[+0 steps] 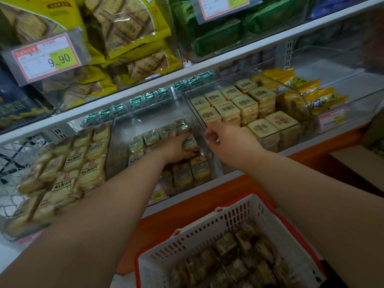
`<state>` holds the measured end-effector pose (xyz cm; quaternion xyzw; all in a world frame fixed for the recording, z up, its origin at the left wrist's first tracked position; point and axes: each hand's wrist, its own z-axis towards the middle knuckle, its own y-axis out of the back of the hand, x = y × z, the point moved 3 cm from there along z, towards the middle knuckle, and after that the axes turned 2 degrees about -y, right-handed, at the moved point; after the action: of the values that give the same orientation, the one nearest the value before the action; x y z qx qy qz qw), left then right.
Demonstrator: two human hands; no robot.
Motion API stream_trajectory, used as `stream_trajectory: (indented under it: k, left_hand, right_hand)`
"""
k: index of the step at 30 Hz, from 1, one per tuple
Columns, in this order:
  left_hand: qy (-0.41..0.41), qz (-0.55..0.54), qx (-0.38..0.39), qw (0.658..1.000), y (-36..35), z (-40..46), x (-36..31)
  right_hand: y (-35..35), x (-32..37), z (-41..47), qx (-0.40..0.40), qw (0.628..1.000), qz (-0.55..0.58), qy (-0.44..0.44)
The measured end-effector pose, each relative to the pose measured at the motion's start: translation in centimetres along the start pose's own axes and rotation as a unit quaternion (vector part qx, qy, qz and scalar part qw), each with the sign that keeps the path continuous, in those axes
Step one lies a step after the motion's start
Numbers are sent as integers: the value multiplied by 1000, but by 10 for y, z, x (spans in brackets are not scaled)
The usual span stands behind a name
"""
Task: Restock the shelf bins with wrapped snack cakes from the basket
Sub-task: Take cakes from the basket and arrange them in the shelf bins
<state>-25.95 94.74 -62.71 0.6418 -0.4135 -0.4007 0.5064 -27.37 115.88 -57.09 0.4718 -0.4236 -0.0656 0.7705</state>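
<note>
Left hand (pixel 176 147) fingers around upright snack cake (pixel 190 143); right hand (pixel 225 137) fingers curled, empty

I see bins (pixel 158 121): clear glossy plastic | snack cakes (pixel 190 142): shiny crinkled film wrap | basket (pixel 234 223): white matt perforated plastic, red rim | shelf edge (pixel 207 69): smooth white painted metal

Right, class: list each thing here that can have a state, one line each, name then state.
left hand: inside the middle bin, grip on a wrapped snack cake
right hand: at the bin's right wall, fingers curled
middle bin: partly filled
left bin: full
right bin: neatly stacked
basket: holds more cakes
</note>
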Motion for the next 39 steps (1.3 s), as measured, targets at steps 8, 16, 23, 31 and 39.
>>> stream_trajectory:
  k: [8, 16, 23, 31, 39]
  left_hand:
    - [-46, 24, 27, 998, -8, -7, 24]
    - [-49, 37, -20, 998, -2, -15, 11]
    - [-54, -91, -80, 991, 25, -64, 4]
    - [38, -167, 14, 985, -4, -116, 29]
    - [59, -114, 107, 986, -11, -109, 49]
  right_hand:
    - [-3, 2, -7, 63, 998, -4, -13]
    - [-16, -2, -13, 156, 987, -32, -15]
    - [-13, 18, -14, 79, 996, -34, 7]
    - [-41, 68, 22, 147, 979, -140, 17]
    - [-87, 62, 52, 343, 889, -302, -37]
